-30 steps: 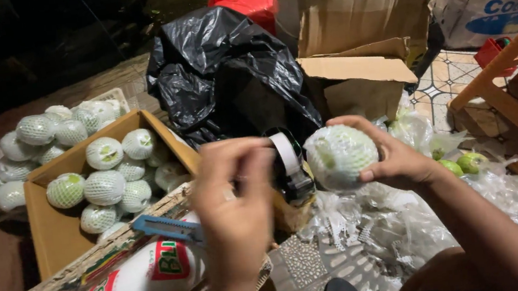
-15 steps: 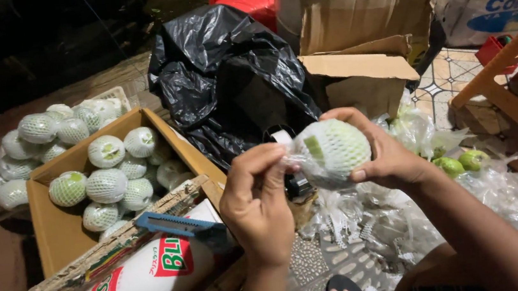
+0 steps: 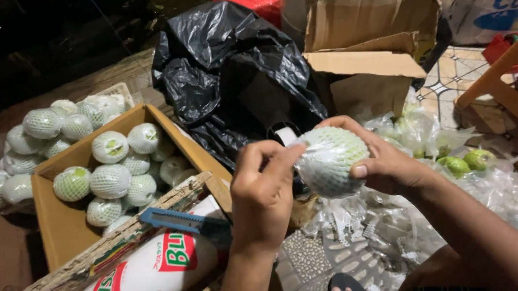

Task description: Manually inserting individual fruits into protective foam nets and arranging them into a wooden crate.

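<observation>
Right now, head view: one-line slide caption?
Both hands, left hand and right hand, hold a net-wrapped green fruit beside a cardboard box of wrapped fruit.

Black bag (image 3: 232, 71), cardboard boxes (image 3: 370, 44) (open), blue cutter (image 3: 180, 219).

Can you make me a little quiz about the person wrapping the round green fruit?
1. True or false: the right hand holds the wrapped fruit.
2. What is the left hand doing? A) pinching the wrap on the fruit B) lifting the blue cutter C) reaching into the black bag
3. Where do most of the netted fruits lie?

Key:
1. True.
2. A.
3. In the open cardboard box to the left, with more piled behind it.
</observation>
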